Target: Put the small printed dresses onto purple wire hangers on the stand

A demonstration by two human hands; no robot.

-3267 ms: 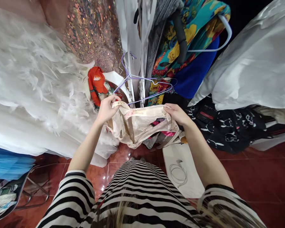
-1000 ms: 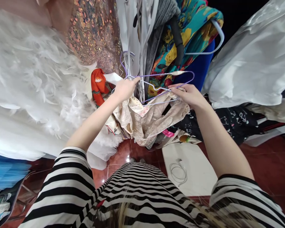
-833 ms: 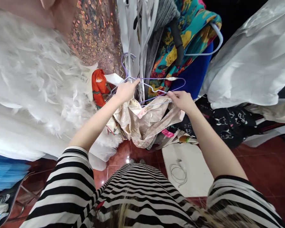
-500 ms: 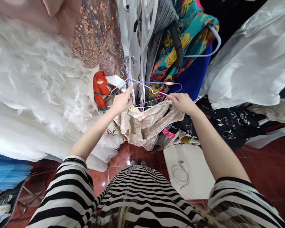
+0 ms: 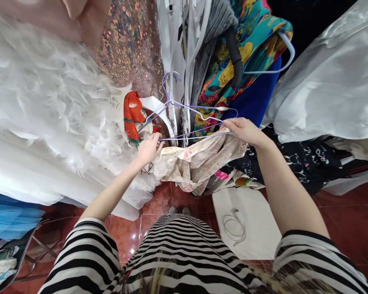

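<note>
Clothes (image 5: 131,49) hung behind. Right hand (image 5: 245,131) pinched garment (image 5: 200,161) to hanger (image 5: 171,101) at right corner; left hand (image 5: 149,148) gripped hanger, garment's left seemingly unhung.

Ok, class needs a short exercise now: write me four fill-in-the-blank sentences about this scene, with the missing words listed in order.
1. The right hand holds the pale cloth at one end of a thin ______.
2. The left hand is near a big white garment covered with soft ______.
3. A cable lies coiled on a ______ board.
4. The tiles of the floor are shiny and ______ in colour.

Missing words: hanger; feathers; white; red.
</note>
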